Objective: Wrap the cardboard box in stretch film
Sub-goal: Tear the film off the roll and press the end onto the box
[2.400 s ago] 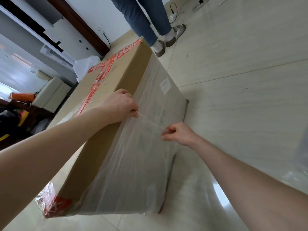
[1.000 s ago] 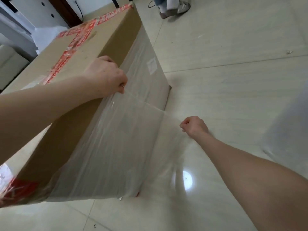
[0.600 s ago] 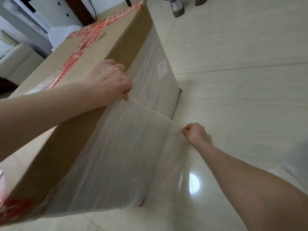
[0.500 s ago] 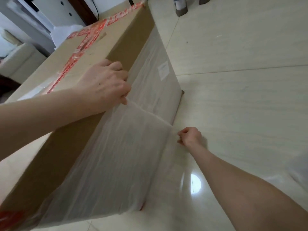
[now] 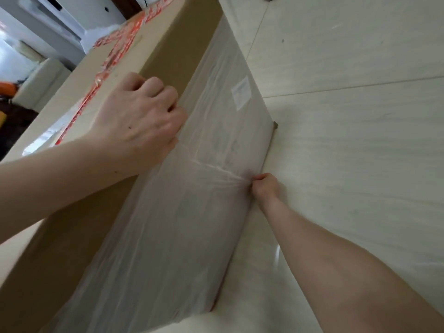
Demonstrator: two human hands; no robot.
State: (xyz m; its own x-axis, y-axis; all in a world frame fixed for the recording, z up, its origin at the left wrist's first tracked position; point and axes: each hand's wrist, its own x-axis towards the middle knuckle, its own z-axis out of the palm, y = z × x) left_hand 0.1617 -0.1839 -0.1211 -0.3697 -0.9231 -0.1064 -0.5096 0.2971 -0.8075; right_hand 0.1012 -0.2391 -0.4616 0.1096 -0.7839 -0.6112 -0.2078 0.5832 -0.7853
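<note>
The floor (image 5: 360,140) is pale glossy tile, and the box (image 5: 168,56) stands on it, long and tall, its near end at the frame's bottom-left. Film (image 5: 180,224) covers 1 broad side of the box from top edge to bottom edge. The narrower top face beside it is bare cardboard.

The left hand (image 5: 137,126) sits on the box's top edge. Its fingers are curled and the thumb is tucked down onto the film's upper end, holding it there. The right hand (image 5: 265,186) is low, at the box's bottom edge where it meets the floor. Its fingers are closed in a tight pinch on the film, and creases fan out from that pinch towards the left hand.

Half a second ago the right hand held this film out over the floor, well apart from the box, with the sheet stretched in the air. It has now come in to the bottom edge, so the sheet lies flat on the side. This layer looks seated. The next step is probably tucking or carrying the film under and round the bare faces.

A small white label (image 5: 241,92) shows through the film, and red tape (image 5: 113,51) runs along the top face.
</note>
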